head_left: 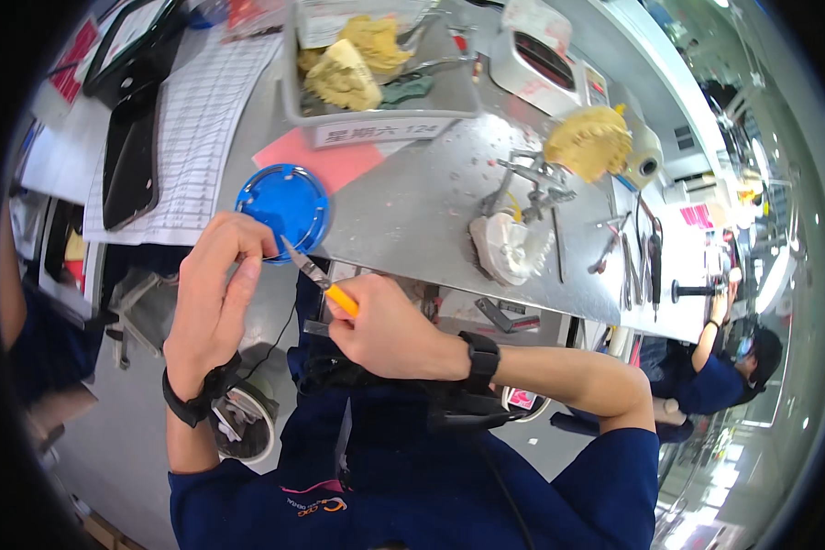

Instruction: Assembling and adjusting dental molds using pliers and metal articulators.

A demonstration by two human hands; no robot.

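Observation:
My left hand [215,293] is raised in front of the bench edge, its fingertips pinched on something too small to make out. My right hand [385,325] grips small pliers with yellow handles [316,275], whose metal jaws point up-left to the left fingertips. Just behind them a round blue lid [284,203] lies on the metal bench [422,197]. Both wrists wear black bands.
A white plaster dental cast [504,247] sits in a metal articulator [536,179] at mid-bench. A grey tray [380,64] holds yellow casts. Behind lie a printed sheet [192,128], a pink card [325,160] and hand tools [632,257]. Another person [724,367] sits at right.

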